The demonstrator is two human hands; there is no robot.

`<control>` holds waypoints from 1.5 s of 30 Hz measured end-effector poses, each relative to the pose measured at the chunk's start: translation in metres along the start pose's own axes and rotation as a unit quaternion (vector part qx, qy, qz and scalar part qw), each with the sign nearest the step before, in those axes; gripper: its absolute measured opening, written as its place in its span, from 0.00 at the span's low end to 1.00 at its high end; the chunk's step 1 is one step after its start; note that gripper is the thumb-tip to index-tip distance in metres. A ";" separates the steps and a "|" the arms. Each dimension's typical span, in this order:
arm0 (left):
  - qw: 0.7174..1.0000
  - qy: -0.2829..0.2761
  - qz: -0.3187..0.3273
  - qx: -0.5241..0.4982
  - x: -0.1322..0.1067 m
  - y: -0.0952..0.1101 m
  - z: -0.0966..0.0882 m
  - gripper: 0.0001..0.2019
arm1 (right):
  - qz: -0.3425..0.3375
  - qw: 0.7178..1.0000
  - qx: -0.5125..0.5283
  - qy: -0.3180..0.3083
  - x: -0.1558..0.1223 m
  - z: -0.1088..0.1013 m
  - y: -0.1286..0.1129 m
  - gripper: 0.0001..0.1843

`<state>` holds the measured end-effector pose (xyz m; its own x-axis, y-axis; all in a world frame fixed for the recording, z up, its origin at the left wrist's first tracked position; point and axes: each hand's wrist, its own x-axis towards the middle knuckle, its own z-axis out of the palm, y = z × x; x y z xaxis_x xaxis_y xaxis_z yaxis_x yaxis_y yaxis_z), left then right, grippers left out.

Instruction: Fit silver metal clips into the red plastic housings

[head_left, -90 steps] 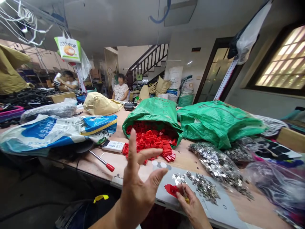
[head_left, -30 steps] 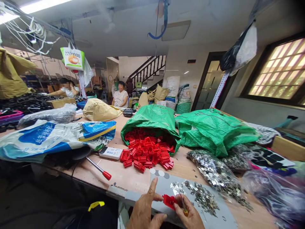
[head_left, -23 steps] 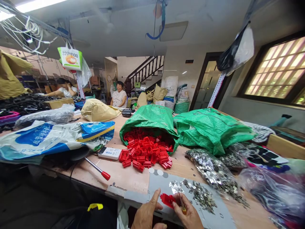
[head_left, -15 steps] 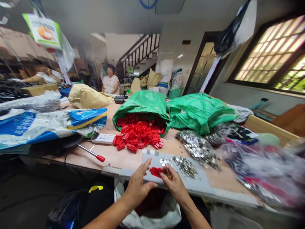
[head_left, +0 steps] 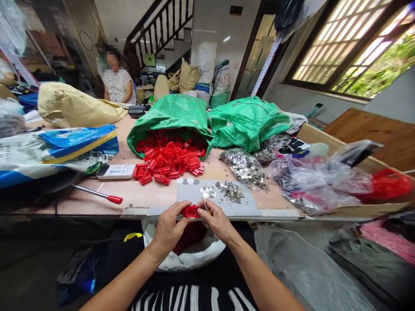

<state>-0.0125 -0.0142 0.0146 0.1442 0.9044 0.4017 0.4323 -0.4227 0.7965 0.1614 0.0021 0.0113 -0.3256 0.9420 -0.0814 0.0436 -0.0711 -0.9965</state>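
My left hand (head_left: 170, 226) pinches one end of a small red plastic part (head_left: 191, 211) above the table's front edge. My right hand (head_left: 216, 221) is closed around a thin metal tool with a yellow handle (head_left: 209, 212), and its fingertips meet the part's right end. The tool's exact kind is too small to tell. Just beyond my hands, small shiny metal pieces (head_left: 231, 191) lie loose on a grey mat (head_left: 188, 196). Under my hands, an open white sack (head_left: 194, 260) has dark red contents. More red plastic parts (head_left: 171, 159) spill from a green woven bag (head_left: 181, 108).
A second green bag (head_left: 248, 123) and a clear bag of metal pieces (head_left: 243, 164) stand behind the mat. Left are a white box-shaped device (head_left: 116, 172) and a red-tipped metal lever (head_left: 100, 194). Plastic bags (head_left: 320, 179) crowd the right. A person (head_left: 118, 82) sits across the table.
My left hand, open beside the red part before, has closed on it. Both hands have come together around the part. The camera view has shifted right and down.
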 end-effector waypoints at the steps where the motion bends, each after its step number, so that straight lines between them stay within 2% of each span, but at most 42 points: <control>1: 1.000 0.000 0.002 0.005 -0.001 0.001 0.000 0.14 | 0.002 1.000 -0.002 0.002 -0.001 0.000 0.000 0.14; 6: 0.999 -0.009 0.023 0.020 -0.009 0.002 0.003 0.11 | -0.012 0.999 -0.036 0.025 -0.006 0.004 0.002 0.12; 10: 0.999 0.009 0.043 0.023 -0.018 -0.005 0.007 0.11 | -0.020 0.999 -0.041 0.025 -0.007 0.009 0.012 0.13; 14: 1.000 0.003 -0.002 -0.001 -0.017 -0.016 0.009 0.11 | 0.022 0.999 -0.025 -0.014 -0.002 0.001 0.017 0.16; 16: 0.999 0.004 -0.041 -0.019 -0.012 -0.023 0.009 0.11 | 0.016 0.996 -0.081 0.014 0.003 -0.014 0.013 0.15; 18: 0.996 0.009 -0.080 -0.048 -0.007 -0.032 0.008 0.12 | -0.026 0.976 -0.199 0.085 0.007 -0.037 0.005 0.10; 20: 0.989 0.014 -0.112 -0.092 -0.001 -0.040 0.009 0.14 | -0.048 0.930 -0.335 0.142 0.012 -0.060 -0.004 0.07; 23: 0.977 0.014 -0.141 -0.157 0.005 -0.048 0.014 0.16 | -0.002 0.842 -0.520 0.142 0.020 -0.084 -0.014 0.07; 25: 0.972 0.007 -0.147 -0.186 0.006 -0.051 0.019 0.17 | 0.023 0.809 -0.573 0.129 0.026 -0.088 -0.015 0.07; 35: 0.951 -0.035 -0.174 -0.253 0.004 -0.055 0.019 0.18 | 0.082 0.772 -0.623 0.097 0.051 -0.083 -0.015 0.08; 42: 0.939 -0.013 -0.177 -0.296 0.006 -0.058 0.024 0.17 | 0.080 0.760 -0.638 0.092 0.051 -0.082 -0.025 0.08; 45: 0.940 0.008 -0.154 -0.306 0.007 -0.061 0.031 0.16 | 0.075 0.766 -0.632 0.085 0.052 -0.090 -0.020 0.06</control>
<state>-0.0106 0.0193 -0.0450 0.0797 0.9904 0.1130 -0.1418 -0.1010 0.9847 0.2288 0.0816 0.0282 -0.1042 0.9910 -0.0840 0.9841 0.0905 -0.1529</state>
